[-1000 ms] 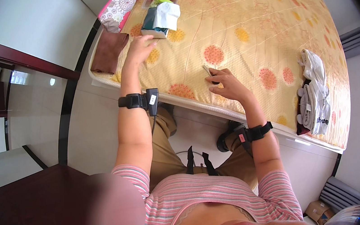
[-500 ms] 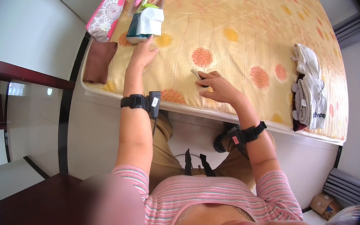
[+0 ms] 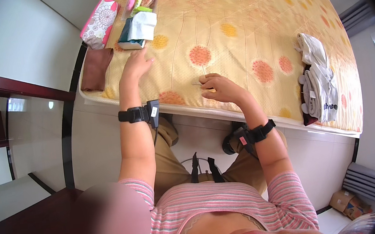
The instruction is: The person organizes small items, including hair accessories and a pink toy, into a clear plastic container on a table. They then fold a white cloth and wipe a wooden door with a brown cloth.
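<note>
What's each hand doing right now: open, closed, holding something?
Left hand: open, beside the dark-green plastic tissue pack.
Right hand: loosely closed on a slim grey object, mostly hidden.

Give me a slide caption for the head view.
Left hand near the tissue pack, right hand holding a thin object, above a flowered mattress.

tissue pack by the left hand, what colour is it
The tissue pack is dark teal with a white lower edge, head view.
</note>
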Motion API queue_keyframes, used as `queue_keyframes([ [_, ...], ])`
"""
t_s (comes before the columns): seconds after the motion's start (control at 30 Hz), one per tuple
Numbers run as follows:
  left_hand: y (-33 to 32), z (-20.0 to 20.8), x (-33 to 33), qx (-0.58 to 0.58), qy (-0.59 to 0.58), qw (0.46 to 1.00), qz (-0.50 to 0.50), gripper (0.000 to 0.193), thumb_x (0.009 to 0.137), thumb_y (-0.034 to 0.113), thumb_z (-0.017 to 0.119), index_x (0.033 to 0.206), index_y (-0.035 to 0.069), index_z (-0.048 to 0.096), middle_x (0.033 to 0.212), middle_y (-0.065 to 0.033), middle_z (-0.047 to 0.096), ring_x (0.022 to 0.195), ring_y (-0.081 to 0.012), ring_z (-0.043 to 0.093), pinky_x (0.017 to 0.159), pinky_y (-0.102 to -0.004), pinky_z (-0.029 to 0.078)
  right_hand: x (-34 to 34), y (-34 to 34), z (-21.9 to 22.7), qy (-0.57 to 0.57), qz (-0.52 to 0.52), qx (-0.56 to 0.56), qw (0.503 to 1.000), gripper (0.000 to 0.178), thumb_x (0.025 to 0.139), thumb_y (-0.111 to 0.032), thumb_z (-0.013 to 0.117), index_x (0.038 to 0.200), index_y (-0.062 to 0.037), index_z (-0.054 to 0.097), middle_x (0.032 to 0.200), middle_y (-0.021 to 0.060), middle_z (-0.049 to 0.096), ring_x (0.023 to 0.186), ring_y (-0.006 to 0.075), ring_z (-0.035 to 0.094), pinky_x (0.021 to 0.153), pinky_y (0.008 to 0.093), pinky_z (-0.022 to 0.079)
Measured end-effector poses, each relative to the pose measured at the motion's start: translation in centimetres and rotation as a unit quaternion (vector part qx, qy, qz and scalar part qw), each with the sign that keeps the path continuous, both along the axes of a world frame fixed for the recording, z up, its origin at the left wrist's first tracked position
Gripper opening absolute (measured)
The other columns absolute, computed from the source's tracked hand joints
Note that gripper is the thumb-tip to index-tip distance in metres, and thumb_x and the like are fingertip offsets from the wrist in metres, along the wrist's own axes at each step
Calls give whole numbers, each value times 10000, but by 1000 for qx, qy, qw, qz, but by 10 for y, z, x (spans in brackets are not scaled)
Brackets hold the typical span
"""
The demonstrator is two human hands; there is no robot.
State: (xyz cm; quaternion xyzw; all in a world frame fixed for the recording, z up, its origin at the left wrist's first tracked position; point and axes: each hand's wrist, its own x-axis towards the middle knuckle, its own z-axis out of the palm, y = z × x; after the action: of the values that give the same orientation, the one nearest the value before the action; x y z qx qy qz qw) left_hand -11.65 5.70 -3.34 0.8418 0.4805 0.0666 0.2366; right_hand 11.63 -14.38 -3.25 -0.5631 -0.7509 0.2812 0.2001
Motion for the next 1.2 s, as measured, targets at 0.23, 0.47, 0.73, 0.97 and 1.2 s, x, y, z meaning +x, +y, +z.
queue_keyframes([
  [0.23,-9,20,3,-2,-12,1000,-16,578,776,252,573,1271,44,358,1208,-229,439,1123,-325,428,933,-356,347,1,-2,14,26,-2,-7,1000,250,725,-228,513,704,14,572,845,143,578,921,306,502,753,394,420],
  [0.47,-5,20,-3,6,-9,1000,-9,570,765,267,589,1247,37,390,1150,-222,495,1067,-323,481,893,-340,380,3,-2,15,-40,-18,-108,993,201,751,-170,523,763,6,618,1141,119,529,1134,320,411,888,382,367],
  [0.73,9,1,-18,33,-12,998,-56,512,777,313,575,1188,28,461,1093,-200,535,1012,-244,529,854,-296,408,14,-27,8,-82,-50,-52,994,276,751,-204,537,959,-24,565,1266,138,410,1172,290,376,923,411,348],
  [0.97,-5,12,-25,-249,46,968,-1,447,799,364,553,1128,62,535,925,-31,563,796,-150,535,623,-332,476,10,-49,-42,-190,-128,139,963,473,799,-307,494,1226,-116,424,1344,95,300,1215,279,284,968,422,264],
  [1.2,-41,16,-20,-233,60,970,-34,494,776,354,583,1185,91,505,1056,-58,572,865,-184,551,620,-350,475,-5,-59,-44,-199,-232,215,927,419,816,-313,457,1177,-101,466,1312,158,328,1160,295,349,963,414,270],
])
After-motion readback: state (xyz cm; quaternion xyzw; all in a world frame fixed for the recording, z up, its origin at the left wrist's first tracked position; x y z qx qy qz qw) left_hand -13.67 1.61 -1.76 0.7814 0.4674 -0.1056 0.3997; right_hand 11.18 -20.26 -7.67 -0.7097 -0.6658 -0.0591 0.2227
